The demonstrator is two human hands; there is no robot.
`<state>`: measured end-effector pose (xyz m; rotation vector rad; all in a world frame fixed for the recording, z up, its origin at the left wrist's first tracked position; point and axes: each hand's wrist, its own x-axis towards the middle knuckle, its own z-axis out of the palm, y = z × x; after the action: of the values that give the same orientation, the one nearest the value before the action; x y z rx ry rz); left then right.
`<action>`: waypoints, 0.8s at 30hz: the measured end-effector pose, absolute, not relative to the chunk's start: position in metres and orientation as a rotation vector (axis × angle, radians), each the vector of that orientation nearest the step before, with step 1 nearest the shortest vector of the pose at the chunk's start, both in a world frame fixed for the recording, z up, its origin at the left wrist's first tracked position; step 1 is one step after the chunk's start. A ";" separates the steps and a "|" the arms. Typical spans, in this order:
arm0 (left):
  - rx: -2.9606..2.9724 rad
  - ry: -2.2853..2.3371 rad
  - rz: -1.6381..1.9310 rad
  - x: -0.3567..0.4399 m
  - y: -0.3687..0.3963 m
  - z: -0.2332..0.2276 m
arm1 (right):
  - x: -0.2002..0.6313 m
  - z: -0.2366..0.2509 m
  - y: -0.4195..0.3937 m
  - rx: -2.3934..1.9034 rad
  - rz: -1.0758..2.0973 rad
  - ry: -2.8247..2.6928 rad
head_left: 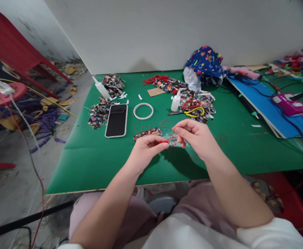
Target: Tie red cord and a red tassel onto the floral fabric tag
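Hands: left hand (pixel 147 147) and right hand (pixel 192 135) pinch thin red thread (pixel 171 140) | step: likely knotting above green surface (pixel 94 155) | next: steady tension.

We see bare green table (pixel 94 162) in front of and beside our two hands, so there is open room along the near edge on both sides. Just beyond our left hand (pixel 144 150) lie a floral fabric piece (pixel 148 131) and a phone (pixel 116 120), with a white tape ring (pixel 143 111) beside it. Beyond our right hand (pixel 192 135), scissors (pixel 190 110) and a glue bottle (pixel 175 102) sit among fabric scraps. A blue board (pixel 265 103) with cables blocks the far right.
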<state>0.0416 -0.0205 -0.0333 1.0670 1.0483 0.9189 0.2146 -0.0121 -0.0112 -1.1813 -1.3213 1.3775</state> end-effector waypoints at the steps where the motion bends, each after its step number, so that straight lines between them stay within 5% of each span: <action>1: 1.130 1.090 0.927 0.041 -0.020 -0.034 | 0.216 -0.013 -0.010 -1.233 1.360 -1.358; 6: 1.337 1.183 0.924 0.036 -0.021 -0.033 | 0.224 -0.011 -0.010 -1.377 0.989 -1.666; 11: 1.250 1.114 0.898 0.036 -0.021 -0.026 | 0.217 -0.007 -0.023 -1.113 1.064 -1.967; 24: 1.214 1.018 0.698 0.028 -0.018 -0.025 | 0.213 -0.008 -0.024 -0.965 0.663 -2.169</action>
<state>0.0278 -0.0175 -0.0247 1.2143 1.0184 0.6976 0.2130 -0.0239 -0.0078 -0.9649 -2.1686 0.6631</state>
